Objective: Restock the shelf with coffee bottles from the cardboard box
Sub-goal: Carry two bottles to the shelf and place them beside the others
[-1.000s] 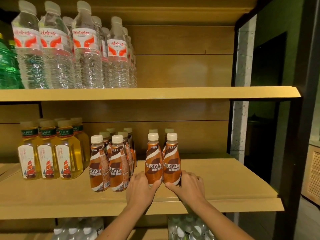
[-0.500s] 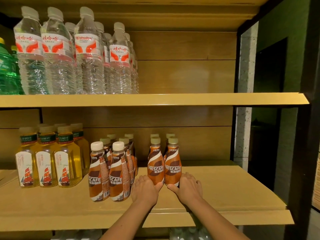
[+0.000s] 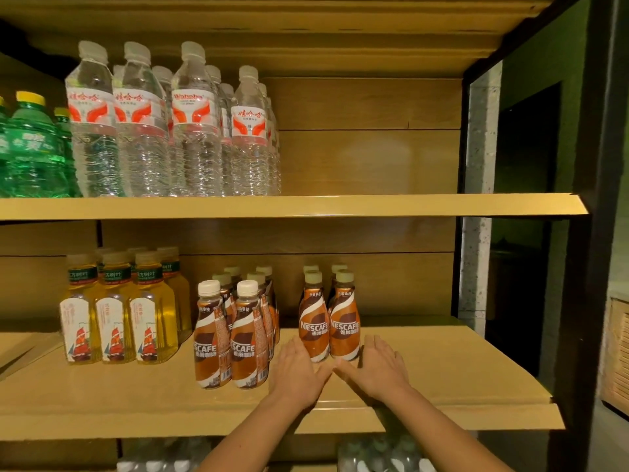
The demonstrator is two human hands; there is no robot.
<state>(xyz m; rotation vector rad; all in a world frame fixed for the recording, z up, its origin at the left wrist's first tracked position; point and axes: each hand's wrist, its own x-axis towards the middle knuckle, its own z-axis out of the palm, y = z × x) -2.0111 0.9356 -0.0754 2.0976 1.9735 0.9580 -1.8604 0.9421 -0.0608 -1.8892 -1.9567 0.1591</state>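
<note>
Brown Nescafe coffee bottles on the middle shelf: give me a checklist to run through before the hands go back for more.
1. Front pair of brown Nescafe coffee bottles with cream caps standing upright: ok.
2. Left hand free of the bottles: ok, fingers open, palm beside the left bottle.
3. Right hand empty: ok, open and flat on the board.
4. Pair flush with the neighbouring coffee block: not ok, a gap separates them and the pair sits further back.
5. Bare tan shelf board to the right for more bottles: ok.
6. Cardboard box stock: cannot tell, out of view.
</note>
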